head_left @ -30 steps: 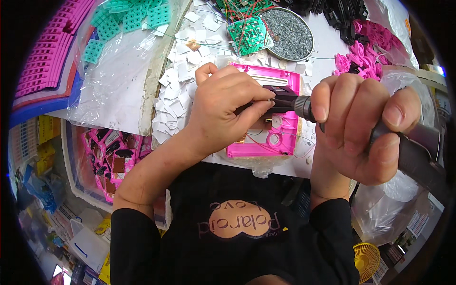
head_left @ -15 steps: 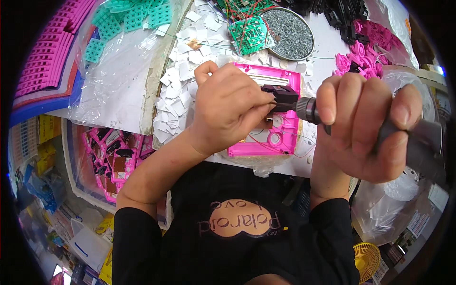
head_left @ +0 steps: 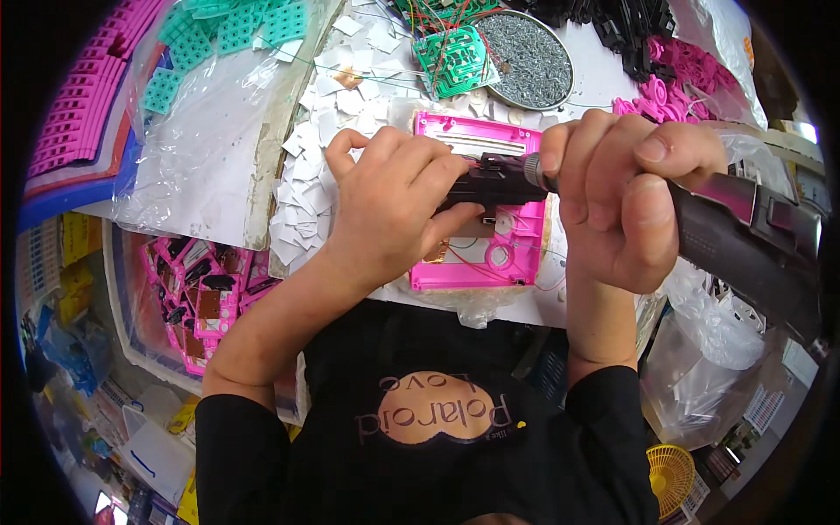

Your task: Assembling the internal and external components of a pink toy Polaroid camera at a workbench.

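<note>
My left hand (head_left: 385, 197) grips a black plastic part (head_left: 495, 187) between thumb and fingers, over a pink plastic casing (head_left: 528, 238) on the work surface. Thin red wires and a brown piece show inside the casing. My right hand (head_left: 623, 197) is closed round a black electric screwdriver (head_left: 744, 241) lying nearly level. Its ribbed collar (head_left: 533, 170) points left and meets the right end of the black part. The screwdriver's tip is hidden there.
Beyond the casing stand a round tray of screws (head_left: 571, 66) and green circuit boards (head_left: 455, 61). White squares (head_left: 302, 197) lie left of it. Pink and black parts (head_left: 669, 92) are heaped far right. A bin (head_left: 118, 289) at lower left holds pink assemblies (head_left: 201, 297).
The black part has swung more level and shows more fully. My left fingers have spread along it. The screwdriver has shifted left, its body now in fuller view.
</note>
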Demonstrator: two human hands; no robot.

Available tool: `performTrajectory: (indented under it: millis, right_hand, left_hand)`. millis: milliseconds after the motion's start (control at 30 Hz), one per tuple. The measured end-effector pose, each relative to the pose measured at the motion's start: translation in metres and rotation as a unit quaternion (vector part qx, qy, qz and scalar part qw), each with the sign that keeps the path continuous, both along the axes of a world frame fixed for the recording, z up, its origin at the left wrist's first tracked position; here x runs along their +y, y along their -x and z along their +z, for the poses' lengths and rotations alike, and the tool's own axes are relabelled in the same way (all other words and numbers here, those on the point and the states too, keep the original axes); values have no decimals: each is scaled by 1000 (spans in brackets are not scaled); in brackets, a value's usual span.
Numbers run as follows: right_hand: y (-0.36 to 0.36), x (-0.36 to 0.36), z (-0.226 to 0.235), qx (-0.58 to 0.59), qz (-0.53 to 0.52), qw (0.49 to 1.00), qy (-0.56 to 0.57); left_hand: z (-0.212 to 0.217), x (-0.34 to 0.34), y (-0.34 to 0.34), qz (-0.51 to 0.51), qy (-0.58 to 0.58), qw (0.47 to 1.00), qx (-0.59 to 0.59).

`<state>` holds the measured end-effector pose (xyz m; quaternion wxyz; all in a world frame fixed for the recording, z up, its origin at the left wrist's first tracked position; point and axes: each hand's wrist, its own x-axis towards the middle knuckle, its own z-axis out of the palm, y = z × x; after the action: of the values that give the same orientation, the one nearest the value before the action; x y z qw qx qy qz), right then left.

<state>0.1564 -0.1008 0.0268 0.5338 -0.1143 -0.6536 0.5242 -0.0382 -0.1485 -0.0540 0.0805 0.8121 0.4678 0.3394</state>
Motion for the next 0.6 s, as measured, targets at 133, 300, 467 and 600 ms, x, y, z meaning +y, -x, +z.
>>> performTrajectory:
  millis: [133, 300, 467, 600]
  right_hand:
    - [1, 1, -1, -4, -17, 1000, 0]
    - [1, 1, 0, -16, -25, 1000, 7]
    - [2, -4, 2, -51, -63, 997, 14]
    - [4, -9, 2, -78, -90, 993, 15]
  left_hand:
    - [5, 1, -2, -10, 31, 999, -2]
    - [-2, 1, -2, -24, 19, 999, -13]
    - [0, 0, 2, -40, 30, 998, -34]
    - [0, 2, 2, -40, 30, 998, -39]
